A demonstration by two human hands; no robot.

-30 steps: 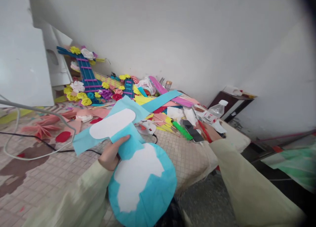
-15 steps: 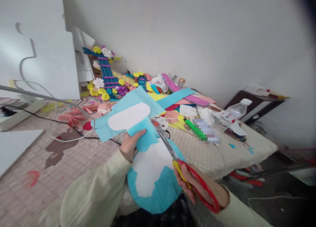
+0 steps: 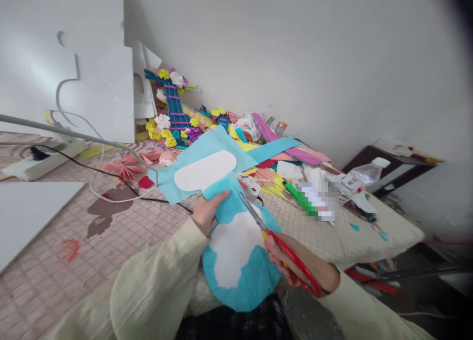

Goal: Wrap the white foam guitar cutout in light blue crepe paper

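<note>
My left hand (image 3: 207,213) pinches a light blue paper sheet (image 3: 244,276) that has white shapes stuck on it, one rounded white oval (image 3: 205,170) near the top and a larger white patch lower down. My right hand (image 3: 303,268) grips red-handled scissors (image 3: 284,251). Their blades point up and left and lie against the blue paper just right of my left thumb. Both arms wear pale cream sleeves.
The tiled table (image 3: 55,261) carries a heap of coloured paper, paper flowers (image 3: 166,133) and a blue ladder-like frame (image 3: 173,106). A green marker (image 3: 297,197), a water bottle (image 3: 360,175), a white board (image 3: 25,207), cables and a power strip (image 3: 40,160) lie around.
My right hand came back from the far right of the table with the red scissors and brought the blades to the blue paper. The view swung left.
</note>
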